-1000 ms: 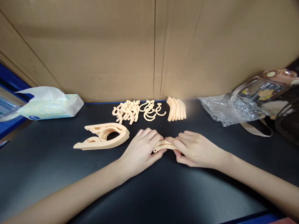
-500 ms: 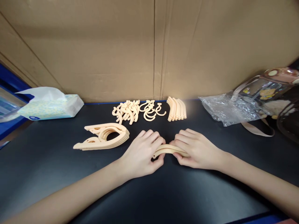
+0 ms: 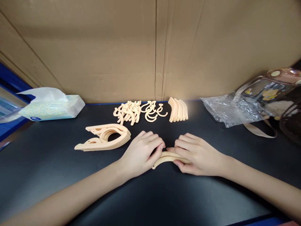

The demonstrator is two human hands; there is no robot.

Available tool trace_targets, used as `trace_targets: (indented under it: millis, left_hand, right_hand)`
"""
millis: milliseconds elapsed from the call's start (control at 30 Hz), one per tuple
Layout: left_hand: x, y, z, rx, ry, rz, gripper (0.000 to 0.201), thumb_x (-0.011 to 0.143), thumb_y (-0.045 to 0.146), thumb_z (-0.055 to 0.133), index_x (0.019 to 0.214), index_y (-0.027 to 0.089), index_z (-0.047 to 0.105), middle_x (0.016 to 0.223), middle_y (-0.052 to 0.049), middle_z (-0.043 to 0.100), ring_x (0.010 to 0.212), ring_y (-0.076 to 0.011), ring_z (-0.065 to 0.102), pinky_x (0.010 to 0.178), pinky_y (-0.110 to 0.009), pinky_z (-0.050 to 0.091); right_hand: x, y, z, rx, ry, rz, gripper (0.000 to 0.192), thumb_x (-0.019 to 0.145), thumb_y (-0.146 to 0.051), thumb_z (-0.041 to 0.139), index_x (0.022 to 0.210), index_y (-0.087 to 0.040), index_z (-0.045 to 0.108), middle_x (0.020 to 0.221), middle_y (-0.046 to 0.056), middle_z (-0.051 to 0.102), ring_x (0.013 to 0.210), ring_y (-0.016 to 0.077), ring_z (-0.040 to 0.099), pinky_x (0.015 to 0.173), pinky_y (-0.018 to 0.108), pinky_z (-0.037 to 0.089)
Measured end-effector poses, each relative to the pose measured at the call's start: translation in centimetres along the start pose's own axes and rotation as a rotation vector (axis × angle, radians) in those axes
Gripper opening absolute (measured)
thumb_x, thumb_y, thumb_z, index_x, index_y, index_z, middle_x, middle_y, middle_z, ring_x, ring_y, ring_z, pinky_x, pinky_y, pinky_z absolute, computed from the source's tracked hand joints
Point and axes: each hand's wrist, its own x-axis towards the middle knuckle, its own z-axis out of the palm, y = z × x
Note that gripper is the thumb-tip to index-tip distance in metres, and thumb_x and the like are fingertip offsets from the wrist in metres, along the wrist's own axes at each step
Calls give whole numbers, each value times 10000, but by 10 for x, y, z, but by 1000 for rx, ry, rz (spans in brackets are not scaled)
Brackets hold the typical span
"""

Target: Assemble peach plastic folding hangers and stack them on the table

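Note:
My right hand (image 3: pixel 196 153) is closed around a curved beige hanger arm (image 3: pixel 164 156), thumb in front and fingers behind. The arm seems made of two strips lying side by side; its right end is hidden in the hand. My left hand (image 3: pixel 144 153) is beside the arm's left end, fingers curled and thumb pressed against the index finger. Whether something is pinched there is hidden. The arm's left tip shows below the left hand. To the left lies a stack of folded beige hangers (image 3: pixel 113 139).
At the back of the black table (image 3: pixel 150 201) lie a heap of short curved pieces (image 3: pixel 130 110), several loose hooks (image 3: pixel 150 114) and a row of curved arms (image 3: pixel 178 110). A tissue pack (image 3: pixel 56 106) stands left; a clear plastic bag (image 3: pixel 228 110) and a transparent bag (image 3: pixel 265 91) are right.
My left thumb has moved up off the front of the hanger arm to the index finger. The arm's left end has dropped a little, and my right hand has shifted slightly lower with it.

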Motion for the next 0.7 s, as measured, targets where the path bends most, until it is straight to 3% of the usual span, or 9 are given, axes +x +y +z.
trace_targets:
  millis: [467, 700]
  left_hand:
    - [2, -1, 2, 37, 8, -36, 232, 933, 196, 381, 823, 179, 585, 783, -2, 626, 727, -151, 513, 684, -317, 337]
    - [3, 3, 2, 85, 63, -41, 205, 922, 188, 404, 847, 179, 595, 799, -1, 647, 721, -151, 533, 679, -319, 346]
  right_hand:
    - [-2, -9, -3, 15, -17, -81, 215, 871, -275, 494, 955, -140, 639, 722, 26, 557, 698, 160, 449, 628, 299, 358]
    - [-2, -8, -5, 4, -18, -96, 299, 886, -325, 496, 1047, -116, 634, 750, 40, 591, 716, 169, 483, 646, 309, 378]
